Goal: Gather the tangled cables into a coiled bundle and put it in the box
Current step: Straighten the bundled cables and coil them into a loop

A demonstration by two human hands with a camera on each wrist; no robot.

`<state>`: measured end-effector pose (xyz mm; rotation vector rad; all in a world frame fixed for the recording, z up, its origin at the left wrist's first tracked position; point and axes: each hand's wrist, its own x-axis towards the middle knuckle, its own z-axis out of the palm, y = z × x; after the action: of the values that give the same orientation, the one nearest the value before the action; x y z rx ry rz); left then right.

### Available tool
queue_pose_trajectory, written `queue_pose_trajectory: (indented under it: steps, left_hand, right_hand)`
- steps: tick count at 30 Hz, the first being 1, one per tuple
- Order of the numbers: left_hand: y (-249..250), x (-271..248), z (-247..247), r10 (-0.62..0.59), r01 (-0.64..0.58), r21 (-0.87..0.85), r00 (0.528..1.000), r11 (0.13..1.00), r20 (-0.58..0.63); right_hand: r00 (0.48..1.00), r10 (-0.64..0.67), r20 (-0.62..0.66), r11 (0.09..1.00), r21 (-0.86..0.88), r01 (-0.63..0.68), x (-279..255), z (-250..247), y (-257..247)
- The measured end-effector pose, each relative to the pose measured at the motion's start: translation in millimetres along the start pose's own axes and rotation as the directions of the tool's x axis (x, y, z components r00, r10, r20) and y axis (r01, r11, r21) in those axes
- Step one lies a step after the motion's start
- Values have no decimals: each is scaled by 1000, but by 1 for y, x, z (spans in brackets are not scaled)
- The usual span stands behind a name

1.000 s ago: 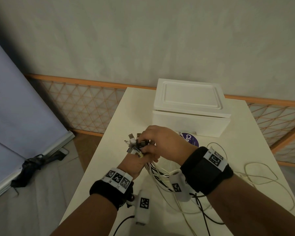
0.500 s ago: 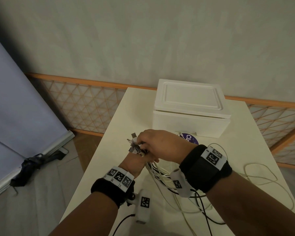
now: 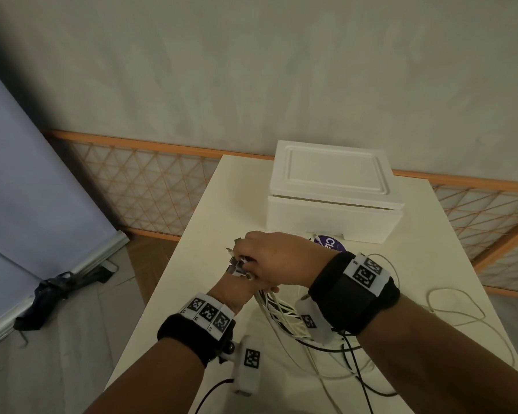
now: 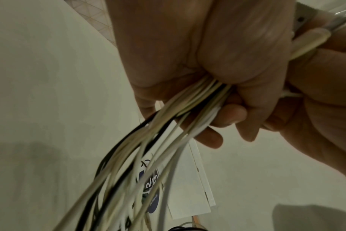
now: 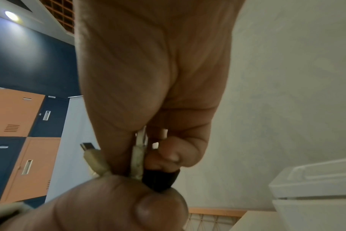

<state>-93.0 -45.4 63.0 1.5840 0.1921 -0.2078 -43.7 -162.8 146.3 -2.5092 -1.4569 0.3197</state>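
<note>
White and black cables (image 3: 284,316) | left hand (image 3: 234,289) clenches strands, right hand (image 3: 277,258) pinches plugs (image 3: 237,264) | risk: loops trailing toward tabletop's right edge snag (box (image 3: 332,201) lid closed)

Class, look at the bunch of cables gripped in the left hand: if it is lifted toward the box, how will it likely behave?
Probably floppy: below the left hand the cables droop in loose strands. Likely light, since one fist holds them all. The loops trailing on the table would probably drag and snag.
</note>
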Motion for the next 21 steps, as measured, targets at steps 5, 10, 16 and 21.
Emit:
queue_pose_trajectory:
  steps: [5, 10, 16, 21]
  left_hand:
    - [11, -3, 3, 23, -22, -50, 999, 998, 27]
    - [17, -1, 7, 40, -37, -203, 999, 978, 7]
    - [14, 0, 8, 84, -71, -199, 995, 977, 56]
    - [20, -2, 5, 75, -64, -109, 992, 992, 100]
  right_hand:
    - [998, 57, -10, 997, 59, -57, 1, -2, 0]
    - [976, 182, -119, 955, 256, -147, 3, -12, 0]
    - [926, 81, -369, 992, 118, -40, 10, 3, 4]
    - [942, 43, -332, 932, 353, 82, 11, 8, 1]
